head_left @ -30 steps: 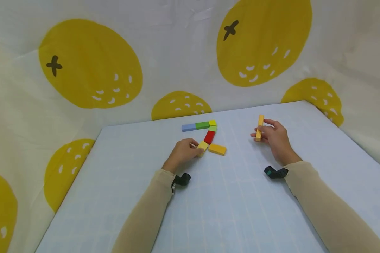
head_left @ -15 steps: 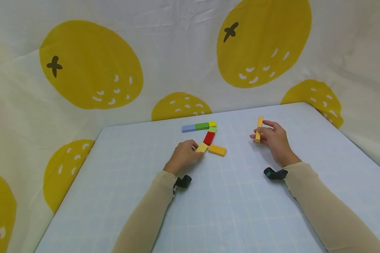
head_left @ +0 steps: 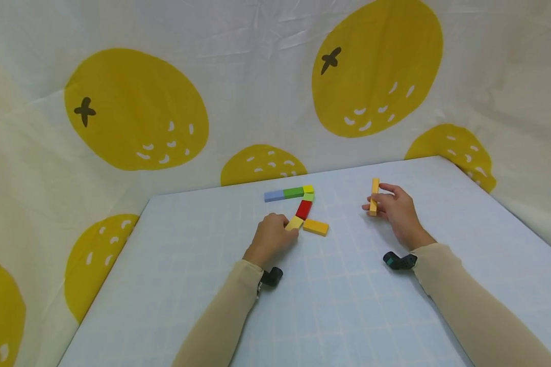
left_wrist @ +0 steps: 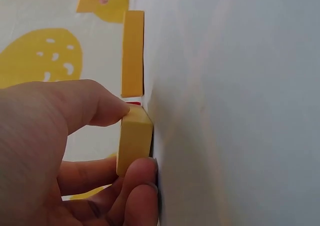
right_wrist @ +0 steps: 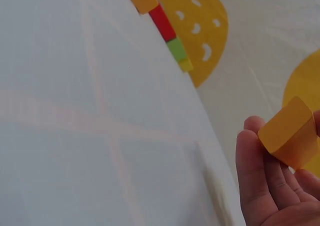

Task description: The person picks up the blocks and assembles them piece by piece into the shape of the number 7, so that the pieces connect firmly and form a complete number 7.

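My left hand (head_left: 270, 237) pinches a pale yellow block (left_wrist: 135, 138) between thumb and fingers, down on the table. Its far end meets the red block (head_left: 304, 209) in the head view. Off to the right, my right hand (head_left: 397, 210) holds an orange block (head_left: 374, 197) above the table, its long side pointing away from me. Another orange block (head_left: 316, 227) lies just right of the pale yellow one. Beyond the red block come a light green block (head_left: 308, 197), a small yellow block (head_left: 308, 189), a green block (head_left: 293, 192) and a blue block (head_left: 274, 196), joined in a bent line.
A white table (head_left: 340, 300) with a faint grid stretches around the blocks. Behind it hangs a pale curtain (head_left: 257, 92) with big yellow fruit shapes. Each wrist wears a black camera mount.
The view has tilted slightly up. My left hand has shifted a little right around the pale yellow block, which stays against the red one. My right hand keeps holding its orange block.
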